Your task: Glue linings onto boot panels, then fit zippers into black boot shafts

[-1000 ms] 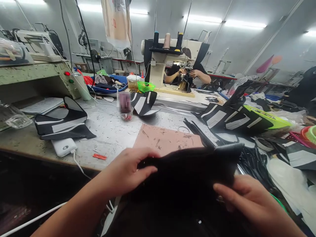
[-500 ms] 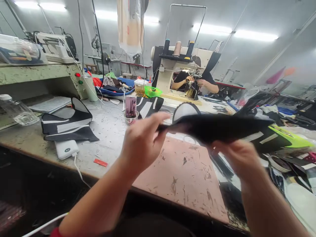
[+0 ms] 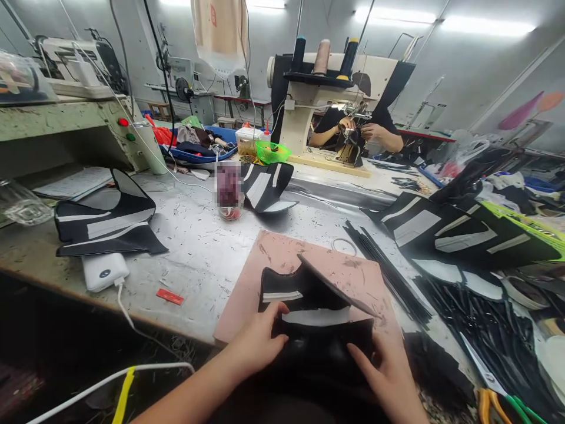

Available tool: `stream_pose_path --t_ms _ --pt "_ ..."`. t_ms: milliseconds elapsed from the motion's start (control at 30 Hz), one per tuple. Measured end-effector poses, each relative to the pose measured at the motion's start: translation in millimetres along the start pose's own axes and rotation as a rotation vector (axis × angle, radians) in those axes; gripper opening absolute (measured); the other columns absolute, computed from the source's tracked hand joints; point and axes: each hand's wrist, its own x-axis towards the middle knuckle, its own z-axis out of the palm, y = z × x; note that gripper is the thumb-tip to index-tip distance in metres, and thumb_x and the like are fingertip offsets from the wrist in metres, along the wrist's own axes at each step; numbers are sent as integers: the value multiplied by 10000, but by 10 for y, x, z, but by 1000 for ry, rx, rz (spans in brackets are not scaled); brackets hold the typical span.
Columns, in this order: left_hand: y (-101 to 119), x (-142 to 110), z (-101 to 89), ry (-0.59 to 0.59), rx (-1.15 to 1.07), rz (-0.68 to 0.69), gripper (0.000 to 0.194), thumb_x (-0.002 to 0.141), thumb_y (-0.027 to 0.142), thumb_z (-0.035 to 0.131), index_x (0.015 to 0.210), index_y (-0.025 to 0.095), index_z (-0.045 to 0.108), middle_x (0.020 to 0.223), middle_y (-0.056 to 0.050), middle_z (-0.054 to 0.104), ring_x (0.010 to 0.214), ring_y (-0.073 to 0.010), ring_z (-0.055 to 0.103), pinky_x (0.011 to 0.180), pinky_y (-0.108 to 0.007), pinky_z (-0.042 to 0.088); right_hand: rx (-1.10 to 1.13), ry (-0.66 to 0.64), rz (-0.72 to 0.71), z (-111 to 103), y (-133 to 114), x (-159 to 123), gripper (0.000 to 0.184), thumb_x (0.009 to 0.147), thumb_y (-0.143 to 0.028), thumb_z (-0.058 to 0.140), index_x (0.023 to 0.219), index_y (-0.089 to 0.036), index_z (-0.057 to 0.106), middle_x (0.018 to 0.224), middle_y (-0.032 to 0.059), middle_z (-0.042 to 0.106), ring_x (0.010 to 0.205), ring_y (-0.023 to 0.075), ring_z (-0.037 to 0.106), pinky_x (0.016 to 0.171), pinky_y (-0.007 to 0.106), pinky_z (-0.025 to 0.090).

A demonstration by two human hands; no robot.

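A black leather piece (image 3: 304, 287), shaped like a shoe upper with white strips on it, is held low at the near edge of the pink board (image 3: 241, 303). My left hand (image 3: 265, 337) pinches its left side, thumb and fingers on either side of the fold. On its right side my right hand (image 3: 383, 368) grips the edge, with the thumb on the near face and the fingers partly hidden behind. The piece curves open, showing a pale lining strip between its flaps. Its lower part merges with the dark area below the table edge.
Similar black pieces lie at left (image 3: 106, 221), back and right (image 3: 441, 227). Black strips (image 3: 392, 277) lie right of the board, scissors (image 3: 489, 377) at the lower right. A power bank (image 3: 105, 272) sits at left. Behind, a person works at a sewing machine (image 3: 300, 118).
Both hands have come down and nearer, bringing the black leather piece from above the board to its near edge. It has turned so its white strips show.
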Motion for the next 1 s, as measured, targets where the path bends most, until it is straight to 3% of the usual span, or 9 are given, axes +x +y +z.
stream_pose_path --t_ms 67,133,233,300,433,600,767,867,1000 --pt "-36 38 23 -2 21 -39 326 675 177 504 997 227 484 951 -31 602 944 -210 564 826 -332 426 -54 159 -10 -13 -32 -39 242 708 -392 641 817 -194 558 587 0 559 443 138 507 409 248 417" --pt "-59 76 53 17 12 -52 287 676 185 498 960 226 485 915 -18 605 885 -195 576 794 -310 431 -23 247 -209 -12 -149 -50 158 735 -294 629 812 -200 528 585 -13 544 431 113 486 408 225 406" --pt "-38 183 106 128 -8 -58 228 699 199 471 926 219 480 871 -5 602 769 -167 572 739 -291 432 97 109 -631 82 -471 41 100 749 -140 580 817 -203 542 641 1 574 545 118 539 521 225 453" --pt "2 277 129 219 -13 -57 220 703 196 463 922 208 475 855 -6 597 714 -156 553 711 -289 428 148 -27 -682 204 -695 161 102 773 -115 534 831 -197 553 693 22 591 637 137 562 593 249 470" --pt "54 335 89 238 -24 -18 250 697 199 469 946 208 486 843 3 599 653 -140 527 659 -274 419 270 -296 -402 407 -917 359 98 817 -197 473 763 -188 554 682 22 581 623 137 546 565 243 453" --pt "-14 164 33 -1 12 6 187 669 211 507 855 206 529 797 14 609 738 -157 561 680 -259 422 413 -461 -18 447 -927 316 171 779 -327 515 714 -180 573 661 22 598 617 154 554 580 252 445" --pt "-80 75 76 -6 157 20 197 687 188 478 875 207 533 797 6 624 739 -165 576 639 -254 409 561 -554 124 590 -958 179 201 756 -368 524 721 -176 569 665 17 583 628 156 533 598 265 428" --pt "-80 111 -82 -30 285 23 190 684 299 553 856 219 556 785 3 636 742 -189 584 604 -255 394 590 -582 199 675 -938 154 201 730 -373 551 713 -173 565 648 10 556 606 147 501 576 261 411" --pt "-9 416 -437 185 301 -32 397 649 557 579 793 187 574 748 -30 635 691 -210 580 574 -274 403 634 -644 277 699 -916 163 185 710 -358 574 724 -174 565 611 -16 503 561 117 440 509 224 354"
